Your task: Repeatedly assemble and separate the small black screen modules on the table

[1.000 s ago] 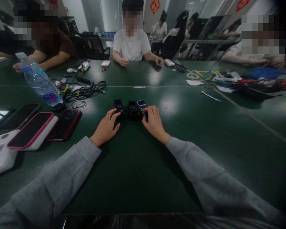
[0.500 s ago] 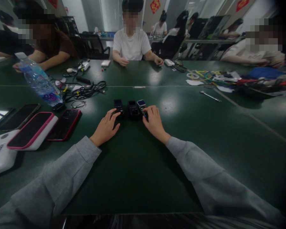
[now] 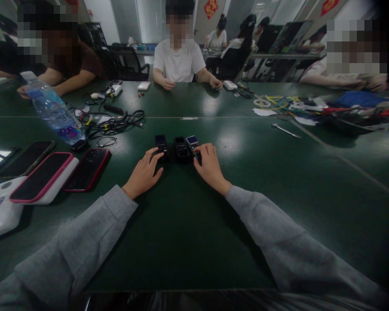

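On the green table before me stand two small black devices with screens and buttons. My left hand (image 3: 145, 173) rests beside the left black device (image 3: 161, 141), its fingertips touching the lower part, thumb held apart and fingers spread. The middle black device (image 3: 180, 149) lies between my hands, untouched. Just right of it is a small circuit board with a white-framed screen (image 3: 192, 140), slightly tilted. My right hand (image 3: 210, 167) has thumb and index finger at the board's lower right edge, pinching it; my fingers partly hide the board.
Several phones, one in a red case (image 3: 88, 169), and a white box (image 3: 1, 207) lie on the left. A water bottle (image 3: 53, 108) leans beside tangled black cables (image 3: 126, 121). At right are a wrench (image 3: 285, 130) and a pile of coloured cables (image 3: 330, 108). People sit across the table.
My hands and the devices look the same as before. Across the table, the hand of the person in white has shifted slightly.
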The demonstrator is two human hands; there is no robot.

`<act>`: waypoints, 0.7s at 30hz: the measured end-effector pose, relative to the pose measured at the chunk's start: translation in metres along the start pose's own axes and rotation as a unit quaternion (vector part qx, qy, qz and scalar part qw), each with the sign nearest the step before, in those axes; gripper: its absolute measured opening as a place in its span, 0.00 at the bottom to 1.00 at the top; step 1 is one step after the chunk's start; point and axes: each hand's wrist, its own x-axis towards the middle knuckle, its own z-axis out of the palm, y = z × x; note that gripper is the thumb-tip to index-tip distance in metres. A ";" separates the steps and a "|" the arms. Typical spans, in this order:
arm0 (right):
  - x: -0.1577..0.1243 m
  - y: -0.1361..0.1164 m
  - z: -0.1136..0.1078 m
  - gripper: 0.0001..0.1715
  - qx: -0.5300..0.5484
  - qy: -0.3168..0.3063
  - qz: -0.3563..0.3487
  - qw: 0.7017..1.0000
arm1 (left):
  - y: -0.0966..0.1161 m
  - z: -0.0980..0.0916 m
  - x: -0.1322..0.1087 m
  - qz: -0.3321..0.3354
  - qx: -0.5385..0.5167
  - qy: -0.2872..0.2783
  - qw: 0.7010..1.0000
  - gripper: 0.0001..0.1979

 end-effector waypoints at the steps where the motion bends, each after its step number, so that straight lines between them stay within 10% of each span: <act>1: 0.000 0.000 0.000 0.16 0.000 0.000 0.000 1.000 | 0.000 0.000 0.000 0.001 0.000 0.001 1.000 0.27; 21: 0.000 -0.004 -0.004 0.16 -0.008 -0.014 0.001 1.000 | -0.001 0.000 0.000 -0.002 0.001 -0.002 1.000 0.27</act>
